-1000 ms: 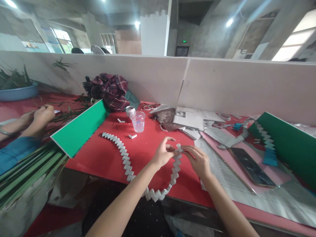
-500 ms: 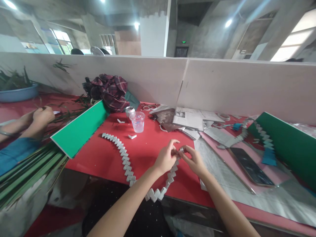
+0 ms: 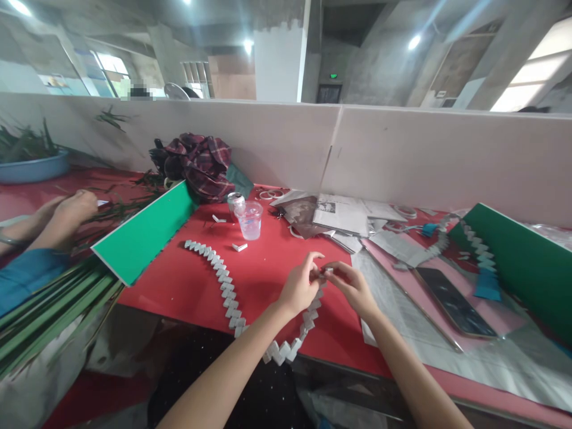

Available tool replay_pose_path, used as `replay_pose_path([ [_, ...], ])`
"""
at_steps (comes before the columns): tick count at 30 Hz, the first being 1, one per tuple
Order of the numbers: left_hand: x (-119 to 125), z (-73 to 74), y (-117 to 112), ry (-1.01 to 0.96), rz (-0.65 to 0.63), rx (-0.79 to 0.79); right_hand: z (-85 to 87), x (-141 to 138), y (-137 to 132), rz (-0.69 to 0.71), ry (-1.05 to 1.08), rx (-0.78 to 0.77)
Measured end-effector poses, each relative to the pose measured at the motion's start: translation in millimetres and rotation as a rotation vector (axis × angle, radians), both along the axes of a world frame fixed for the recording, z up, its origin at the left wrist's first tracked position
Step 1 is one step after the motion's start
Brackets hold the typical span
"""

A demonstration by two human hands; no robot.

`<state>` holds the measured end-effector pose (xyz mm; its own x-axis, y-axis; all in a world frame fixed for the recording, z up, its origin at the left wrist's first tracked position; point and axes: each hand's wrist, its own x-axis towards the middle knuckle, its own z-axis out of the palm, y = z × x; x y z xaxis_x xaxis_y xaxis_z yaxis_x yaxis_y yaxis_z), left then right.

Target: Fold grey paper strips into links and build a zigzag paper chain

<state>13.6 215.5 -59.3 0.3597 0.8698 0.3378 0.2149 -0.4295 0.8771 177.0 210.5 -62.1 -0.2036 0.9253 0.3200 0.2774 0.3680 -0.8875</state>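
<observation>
A zigzag chain of folded white paper curves across the red table, dips over its front edge and rises to my hands. My left hand is closed on the chain's upper end, with the thumb and index finger near the tip. Opposite it, my right hand pinches a small folded paper piece at that same end. The fingers partly hide the joint, so I cannot tell whether the piece is linked in. Two loose folded pieces lie farther back, one being a V-shaped paper strip.
A plastic cup of clear liquid and a can stand behind the chain. Green dividers flank the table. A phone rests on a pink folder at right. Another person's hands are at far left, near long green leaves.
My right hand has shifted slightly, its fingers bending more over the paper piece. The left hand and the chain stay in place. The other person's hands moved a little.
</observation>
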Motion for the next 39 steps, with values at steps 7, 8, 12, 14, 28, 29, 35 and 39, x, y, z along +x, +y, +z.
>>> replay_pose_path([
  [7,-1,-1.5,1,0.029,-0.005,-0.013,0.7,4,4,0.043,0.019,-0.071],
  [8,-1,-1.3,1,0.04,-0.004,-0.013,1.0,4,3,0.052,0.019,-0.086],
  [12,-2,-0.1,0,0.08,0.007,-0.003,1.2,2,2,0.081,0.023,-0.126],
  [14,-2,-0.8,-1,0.087,0.004,0.0,0.1,2,2,0.068,0.014,-0.105],
  [28,-83,20.4,31,0.697,0.51,0.064,-13.7,8,14,-0.146,-0.049,-0.036],
  [29,-96,19.9,36,0.739,0.588,0.015,-14.2,8,14,-0.146,-0.047,-0.04],
  [35,-130,4.4,58,1.043,0.69,-0.144,-12.7,8,14,-0.109,0.022,-0.034],
  [39,-126,-4.7,68,1.059,0.681,-0.116,-10.9,8,13,-0.093,0.033,-0.047],
])
